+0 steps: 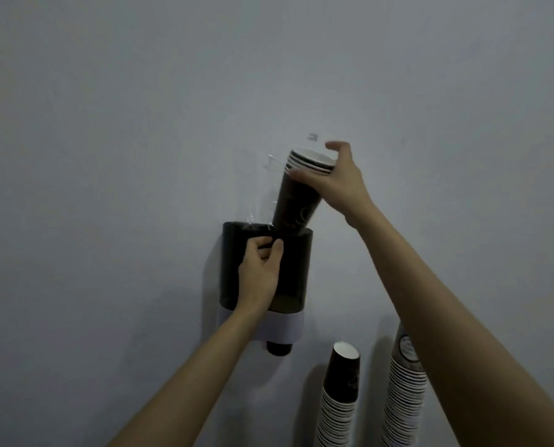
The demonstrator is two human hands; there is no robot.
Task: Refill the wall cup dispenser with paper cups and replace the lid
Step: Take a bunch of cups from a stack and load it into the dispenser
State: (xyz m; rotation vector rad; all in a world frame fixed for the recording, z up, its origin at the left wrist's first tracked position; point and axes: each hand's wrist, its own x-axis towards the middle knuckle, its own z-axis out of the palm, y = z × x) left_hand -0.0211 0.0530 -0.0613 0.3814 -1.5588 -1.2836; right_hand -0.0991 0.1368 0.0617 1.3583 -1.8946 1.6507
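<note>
Gripping cups point(296, 201) (rims between fingers point(304, 175))

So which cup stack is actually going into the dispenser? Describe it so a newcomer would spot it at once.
Find the dark dispenser on the grey wall, steadied by the left hand. The short cup stack tilts out of its open top, gripped by the right hand. The two tall stacks at lower right stand untouched.
</note>
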